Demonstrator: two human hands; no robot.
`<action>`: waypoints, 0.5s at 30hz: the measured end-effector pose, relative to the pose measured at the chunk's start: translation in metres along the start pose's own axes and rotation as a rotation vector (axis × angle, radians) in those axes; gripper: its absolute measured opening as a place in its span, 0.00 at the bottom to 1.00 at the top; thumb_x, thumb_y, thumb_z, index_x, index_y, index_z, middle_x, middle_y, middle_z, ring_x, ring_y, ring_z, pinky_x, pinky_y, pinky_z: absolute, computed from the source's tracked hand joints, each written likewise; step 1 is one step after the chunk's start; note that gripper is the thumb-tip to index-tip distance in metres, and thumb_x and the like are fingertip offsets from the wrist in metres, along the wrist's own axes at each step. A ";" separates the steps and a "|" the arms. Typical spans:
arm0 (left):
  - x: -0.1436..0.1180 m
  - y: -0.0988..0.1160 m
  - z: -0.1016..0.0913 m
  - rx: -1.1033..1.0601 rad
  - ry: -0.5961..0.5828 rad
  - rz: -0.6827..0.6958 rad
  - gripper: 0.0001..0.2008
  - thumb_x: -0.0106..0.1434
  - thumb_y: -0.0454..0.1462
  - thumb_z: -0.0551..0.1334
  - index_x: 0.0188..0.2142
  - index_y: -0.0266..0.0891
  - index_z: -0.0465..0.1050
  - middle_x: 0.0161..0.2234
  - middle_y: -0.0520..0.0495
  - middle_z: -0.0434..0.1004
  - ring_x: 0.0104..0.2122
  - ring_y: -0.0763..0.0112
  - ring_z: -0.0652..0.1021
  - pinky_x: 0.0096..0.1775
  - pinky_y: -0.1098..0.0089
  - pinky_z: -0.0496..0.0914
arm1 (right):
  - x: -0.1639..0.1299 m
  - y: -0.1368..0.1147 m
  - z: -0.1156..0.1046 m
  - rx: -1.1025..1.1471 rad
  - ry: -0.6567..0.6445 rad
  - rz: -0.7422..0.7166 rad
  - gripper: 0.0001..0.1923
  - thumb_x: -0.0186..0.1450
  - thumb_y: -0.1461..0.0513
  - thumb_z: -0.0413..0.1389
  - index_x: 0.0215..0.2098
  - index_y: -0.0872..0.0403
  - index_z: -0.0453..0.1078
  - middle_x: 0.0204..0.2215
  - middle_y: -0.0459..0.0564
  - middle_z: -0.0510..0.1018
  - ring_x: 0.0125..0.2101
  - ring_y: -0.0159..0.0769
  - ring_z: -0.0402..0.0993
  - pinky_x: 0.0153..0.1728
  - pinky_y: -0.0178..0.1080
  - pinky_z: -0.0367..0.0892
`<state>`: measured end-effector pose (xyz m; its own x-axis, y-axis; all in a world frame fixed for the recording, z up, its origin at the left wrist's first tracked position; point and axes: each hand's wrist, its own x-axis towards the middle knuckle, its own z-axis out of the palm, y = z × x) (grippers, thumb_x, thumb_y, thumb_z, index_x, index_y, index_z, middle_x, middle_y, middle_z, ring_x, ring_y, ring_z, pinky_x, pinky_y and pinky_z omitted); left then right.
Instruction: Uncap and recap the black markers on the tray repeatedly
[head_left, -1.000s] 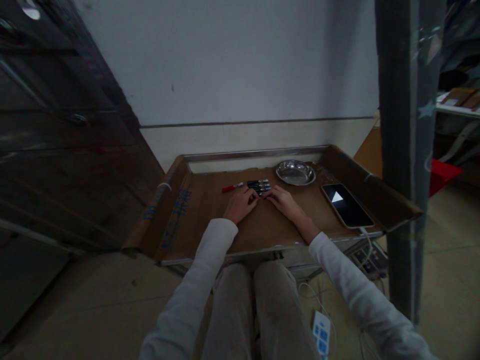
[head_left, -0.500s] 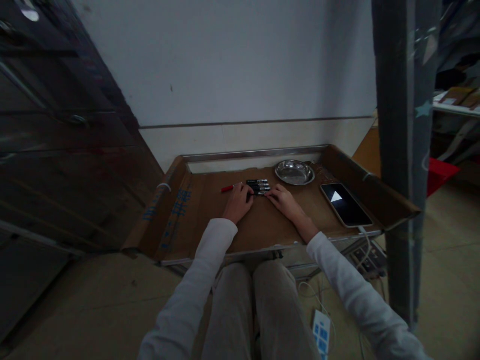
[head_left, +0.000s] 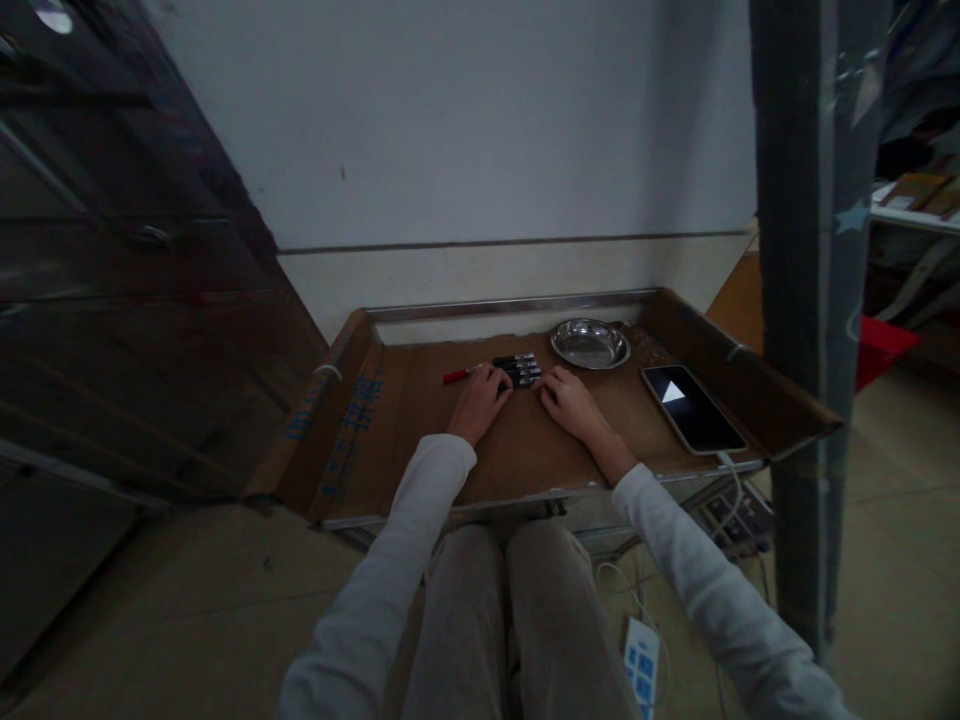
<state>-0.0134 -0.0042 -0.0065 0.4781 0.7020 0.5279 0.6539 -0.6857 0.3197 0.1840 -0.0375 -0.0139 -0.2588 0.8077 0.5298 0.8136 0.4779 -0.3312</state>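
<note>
Several black markers (head_left: 523, 371) lie side by side in a tight row on the brown cardboard (head_left: 420, 410). My left hand (head_left: 478, 403) has its fingers closed at the left end of the marker nearest me. Across from it, the curled fingertips of my right hand (head_left: 574, 403) are at that row's right end, close to the same marker; the exact contact is too small to make out. A red marker (head_left: 454, 377) sticks out to the left from behind my left hand, which hides its right part.
A shiny metal dish (head_left: 590, 345) stands at the back right. Nearer the right edge lies a phone (head_left: 691, 408) with a white cable (head_left: 731, 485). Raised cardboard flaps (head_left: 739, 365) border both sides. A wrapped post (head_left: 799, 300) rises at the right.
The row of black markers has shifted slightly and looks closer together. My right fingertips have drawn back a little from the row's right end; my left hand is nearly unmoved.
</note>
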 end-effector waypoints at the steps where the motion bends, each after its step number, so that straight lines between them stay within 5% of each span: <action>1: 0.000 0.000 0.000 0.010 0.001 0.002 0.03 0.62 0.33 0.57 0.37 0.40 0.67 0.39 0.47 0.65 0.43 0.66 0.70 0.49 0.62 0.66 | 0.000 0.000 0.000 -0.011 -0.009 0.000 0.12 0.64 0.67 0.46 0.38 0.55 0.71 0.36 0.54 0.70 0.39 0.41 0.67 0.44 0.43 0.63; 9: -0.001 0.006 -0.007 0.033 0.063 -0.012 0.07 0.65 0.35 0.53 0.43 0.40 0.65 0.42 0.45 0.65 0.45 0.65 0.70 0.50 0.63 0.65 | 0.000 -0.003 -0.003 0.000 -0.043 -0.014 0.11 0.64 0.67 0.46 0.38 0.54 0.70 0.37 0.54 0.71 0.40 0.40 0.67 0.43 0.41 0.61; 15: -0.005 0.001 -0.010 0.226 0.218 -0.303 0.13 0.61 0.30 0.54 0.47 0.34 0.63 0.48 0.35 0.66 0.48 0.55 0.67 0.49 0.55 0.63 | 0.000 -0.018 -0.008 -0.043 -0.157 -0.120 0.15 0.64 0.66 0.48 0.45 0.51 0.71 0.41 0.54 0.71 0.44 0.41 0.65 0.43 0.41 0.58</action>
<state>-0.0212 -0.0102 -0.0007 0.1258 0.7913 0.5983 0.8692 -0.3787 0.3180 0.1739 -0.0488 -0.0022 -0.4306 0.7915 0.4337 0.7926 0.5615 -0.2378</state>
